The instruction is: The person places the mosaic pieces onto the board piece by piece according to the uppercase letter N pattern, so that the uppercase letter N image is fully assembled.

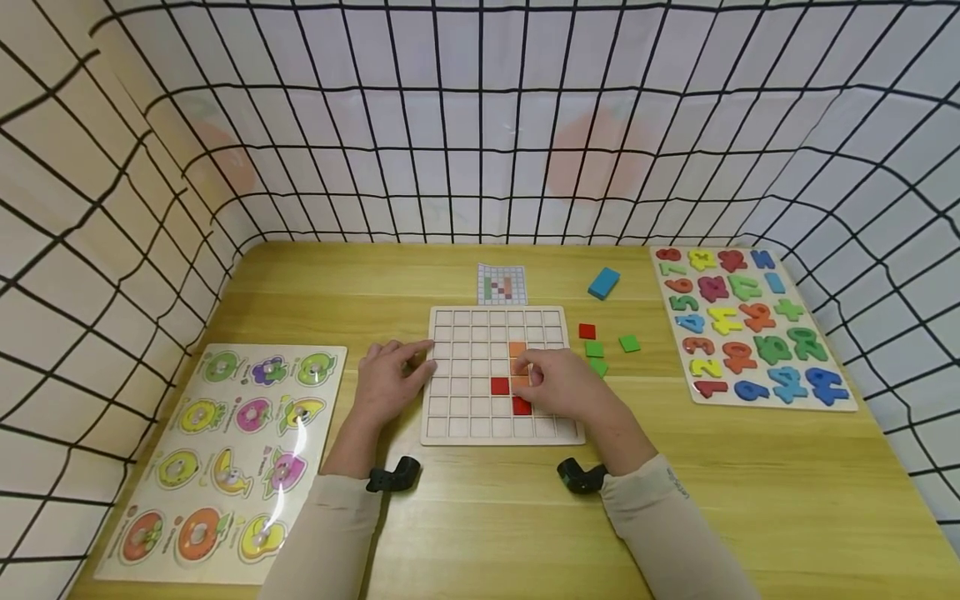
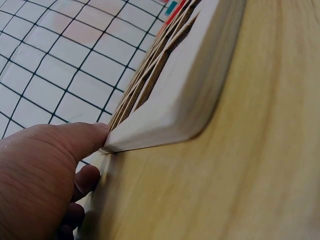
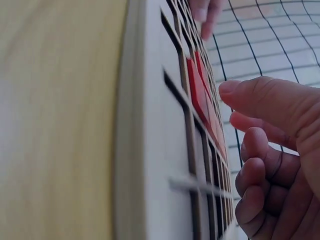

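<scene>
A light wooden grid board (image 1: pixel 461 435) lies on the table in the head view. Two red square tiles, one left (image 1: pixel 500 386) and one lower right (image 1: pixel 521 406), sit in its cells, with orange tiles (image 1: pixel 517 349) in a column above the lower one. My right hand (image 1: pixel 558 382) hovers over that column, thumb and index finger close to the orange tiles and partly hiding them. In the right wrist view its fingers are loosely bent, with no tile visible between them. My left hand (image 1: pixel 386 383) touches the board's left edge with its thumb (image 2: pixel 92 140).
Behind the board lies a printed pattern card (image 1: pixel 504 285). Loose green tiles (image 1: pixel 629 342), a red tile (image 1: pixel 587 332) and a blue block (image 1: pixel 603 283) lie to the right. A number puzzle (image 1: pixel 776 402) and a fruit puzzle (image 1: pixel 333 367) flank them; black wire mesh (image 1: pixel 480 150) surrounds the table.
</scene>
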`<state>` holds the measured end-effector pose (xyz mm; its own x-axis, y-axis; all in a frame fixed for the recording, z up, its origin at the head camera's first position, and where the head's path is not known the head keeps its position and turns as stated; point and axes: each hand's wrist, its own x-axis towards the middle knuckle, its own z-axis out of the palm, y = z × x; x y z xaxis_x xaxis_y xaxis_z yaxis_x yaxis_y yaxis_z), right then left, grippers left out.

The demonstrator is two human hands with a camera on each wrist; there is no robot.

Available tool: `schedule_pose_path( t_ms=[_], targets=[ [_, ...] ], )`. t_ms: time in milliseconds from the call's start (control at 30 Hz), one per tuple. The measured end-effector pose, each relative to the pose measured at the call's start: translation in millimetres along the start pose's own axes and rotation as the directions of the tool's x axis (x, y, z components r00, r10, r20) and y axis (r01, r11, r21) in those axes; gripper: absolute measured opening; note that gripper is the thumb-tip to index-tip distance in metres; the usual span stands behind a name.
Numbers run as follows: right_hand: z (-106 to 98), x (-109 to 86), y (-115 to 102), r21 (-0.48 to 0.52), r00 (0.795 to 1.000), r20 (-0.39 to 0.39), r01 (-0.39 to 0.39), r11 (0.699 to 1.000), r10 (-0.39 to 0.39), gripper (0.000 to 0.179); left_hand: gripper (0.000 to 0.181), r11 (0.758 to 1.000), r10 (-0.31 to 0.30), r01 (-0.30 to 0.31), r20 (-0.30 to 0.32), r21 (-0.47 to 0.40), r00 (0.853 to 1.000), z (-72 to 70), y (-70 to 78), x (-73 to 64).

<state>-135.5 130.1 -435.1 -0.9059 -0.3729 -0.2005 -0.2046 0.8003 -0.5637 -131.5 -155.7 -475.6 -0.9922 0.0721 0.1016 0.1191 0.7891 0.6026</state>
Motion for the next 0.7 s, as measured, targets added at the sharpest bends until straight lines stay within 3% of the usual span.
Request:
schedule_pose_path(
  t_ms=[200,700],
  targets=[
    [-17.5,-2.2,22.0,0.032,0.995,-0.002,-0.104,0.994,0.104,0.03,0.038,1.0,-0.005,0.005,0.002,0.002,1.0,0.3,-0.1,-0.2],
    [-69.8,5.6,89.7,-0.118,0.983,-0.118,-0.156,0.981,0.142,0.031,0.038,1.0,0.003,-0.003,0.008,0.008,1.0,0.2,-1.1,0.6]
  ],
)
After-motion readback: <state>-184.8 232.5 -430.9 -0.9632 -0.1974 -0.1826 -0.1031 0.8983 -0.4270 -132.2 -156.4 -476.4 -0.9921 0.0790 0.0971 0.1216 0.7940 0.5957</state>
